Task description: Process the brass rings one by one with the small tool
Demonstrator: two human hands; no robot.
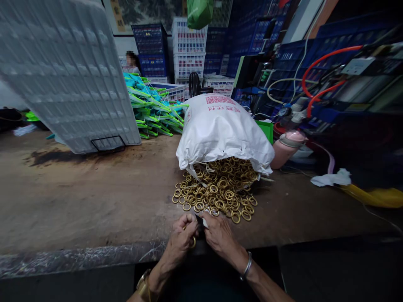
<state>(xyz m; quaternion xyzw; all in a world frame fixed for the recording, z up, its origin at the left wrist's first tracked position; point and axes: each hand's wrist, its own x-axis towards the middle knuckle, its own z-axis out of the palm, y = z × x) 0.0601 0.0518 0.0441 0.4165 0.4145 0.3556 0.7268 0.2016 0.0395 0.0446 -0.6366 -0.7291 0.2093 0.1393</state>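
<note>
My left hand (184, 235) is closed in a pinch on a gold-coloured ring (193, 242), whose lower edge shows below the fingers. Close beside it, my right hand (219, 234) grips what looks like a small knife (199, 220) with a dark blade. Its tip points toward my left fingertips, and a bit of white shows by my right index finger. Just beyond both hands lies a heap of gold-coloured rings (217, 195). They spill from the open mouth of a white woven sack (223, 130) lying on its side with red print on top.
The wooden table (94, 201) has a worn front edge. A translucent ribbed crate (72, 75) stands tilted at left, near a pile of green and blue hangers (154, 111). At right are a pink bottle (286, 149) and machinery with red hoses (310, 79). A person (132, 63) is behind.
</note>
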